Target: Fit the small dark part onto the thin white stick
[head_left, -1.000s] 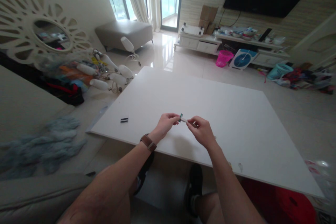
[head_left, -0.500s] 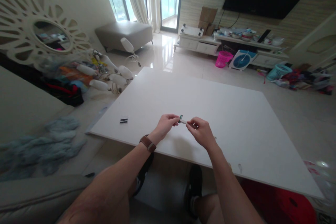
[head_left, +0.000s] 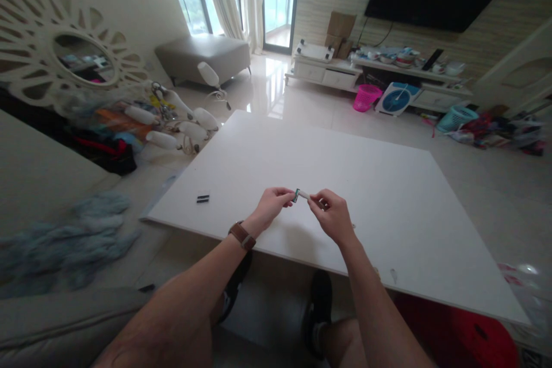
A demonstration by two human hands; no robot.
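My left hand and my right hand meet over the near middle of a white table. Between their fingertips is a small object, dark green at the left end and white at the right. The left hand pinches the green end, a brown watch on its wrist. The right hand pinches the white end, fingers curled. Both hands hover just above the tabletop. What the object is I cannot make out.
Two small black pieces lie on the table to the left. A white lamp fixture and clutter sit on the floor beyond the left corner. A grey-blue cloth lies on the sofa at left. A red stool stands under the table's near right.
The hands have hardly moved. The small object has tilted slightly between the fingertips.
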